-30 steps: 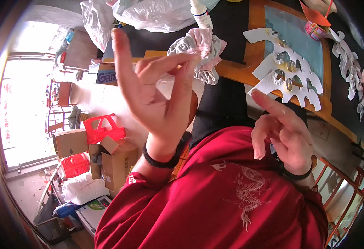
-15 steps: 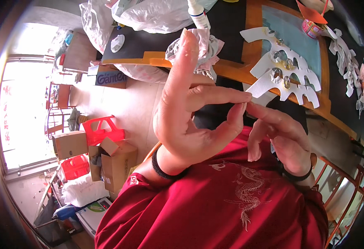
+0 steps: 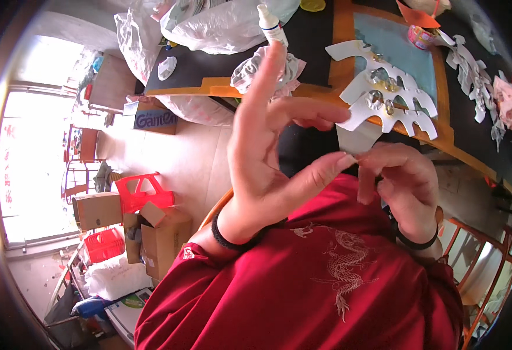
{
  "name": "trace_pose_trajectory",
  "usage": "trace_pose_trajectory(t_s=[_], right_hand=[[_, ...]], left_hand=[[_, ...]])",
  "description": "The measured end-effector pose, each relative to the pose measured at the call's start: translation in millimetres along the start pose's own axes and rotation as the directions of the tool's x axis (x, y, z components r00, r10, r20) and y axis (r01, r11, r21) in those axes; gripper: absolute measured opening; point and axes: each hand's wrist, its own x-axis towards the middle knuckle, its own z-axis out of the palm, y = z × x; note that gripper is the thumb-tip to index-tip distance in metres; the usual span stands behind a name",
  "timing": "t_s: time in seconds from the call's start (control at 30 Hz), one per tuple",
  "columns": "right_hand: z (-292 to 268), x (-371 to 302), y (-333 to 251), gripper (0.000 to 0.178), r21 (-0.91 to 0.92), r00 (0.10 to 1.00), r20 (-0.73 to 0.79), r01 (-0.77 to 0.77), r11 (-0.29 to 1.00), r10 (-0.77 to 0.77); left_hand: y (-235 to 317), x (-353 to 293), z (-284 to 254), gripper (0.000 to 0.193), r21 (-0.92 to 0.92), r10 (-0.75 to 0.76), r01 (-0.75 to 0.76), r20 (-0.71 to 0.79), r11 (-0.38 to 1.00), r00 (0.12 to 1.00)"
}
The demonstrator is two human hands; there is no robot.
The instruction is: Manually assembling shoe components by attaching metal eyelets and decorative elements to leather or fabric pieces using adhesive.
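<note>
My left hand (image 3: 267, 157) is raised with its fingers apart; the index points up and the thumb reaches right. At the thumb's tip are the fingertips of my right hand (image 3: 404, 184), which is curled inward. Any small thing between the tips is too small to make out. Just beyond my hands lie several white scalloped cut-outs (image 3: 358, 119), overlapping on a blue panel (image 3: 399, 44) on the table. Shiny silver and yellowish oval pieces (image 3: 375, 99) sit on them. A crumpled cloth (image 3: 247, 73) and a white bottle (image 3: 270, 26) stand behind my left index finger.
Clear plastic bags (image 3: 221, 26) lie on the dark table (image 3: 203, 70), which has an orange edge. A pink tub (image 3: 420, 38) and crumpled white strips (image 3: 469, 73) are at the far right. Down left are a red stool (image 3: 145, 192) and cardboard boxes (image 3: 165, 242).
My left fingers have opened away from the thumb, which now reaches right. The left index and thumb tips were together at the right fingertips. The right fingers have curled a little more.
</note>
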Motion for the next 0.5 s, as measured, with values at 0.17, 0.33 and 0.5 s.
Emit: trace_pose_trajectory(t_s=[0.17, 0.33, 0.5], right_hand=[[13.5, -10.3, -12.0, 0.035, -0.414, 0.945, -0.004, 0.296, 0.861, -0.327], [37.8, -41.0, -22.3, 0.075, -0.497, 0.886, -0.135, 0.327, 0.804, -0.443], [52.7, -67.9, -32.5, 0.082, -0.605, 0.867, -0.055, 0.366, 0.707, -0.495]], left_hand=[[20.2, -20.0, 20.3, 0.095, -0.244, -0.154, 0.15, 0.002, 0.958, 0.988], [38.9, -39.1, 28.6, 0.095, -0.225, -0.076, 0.081, 0.03, 0.971, 0.997], [40.7, -62.4, 35.6, 0.099, -0.193, 0.086, -0.072, 0.062, 0.979, 0.994]])
